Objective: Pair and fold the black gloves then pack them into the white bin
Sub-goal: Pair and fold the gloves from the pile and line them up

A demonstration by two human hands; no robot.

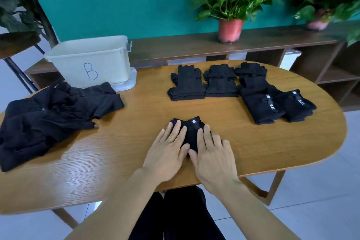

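A folded pair of black gloves (191, 131) lies on the wooden table (136, 142) near its front edge. My left hand (167, 152) and my right hand (212, 158) press flat on it with straight fingers, side by side. A loose heap of black gloves (54, 115) covers the table's left end. Several folded pairs (239, 89) lie in a row at the back right. The white bin (91, 60), marked with a blue B, stands at the back left on its lid.
Behind the table runs a low dark shelf unit (253, 43) with two potted plants (231, 6) on top, in front of a teal wall. My legs in dark trousers (181, 218) show below the table's front edge.
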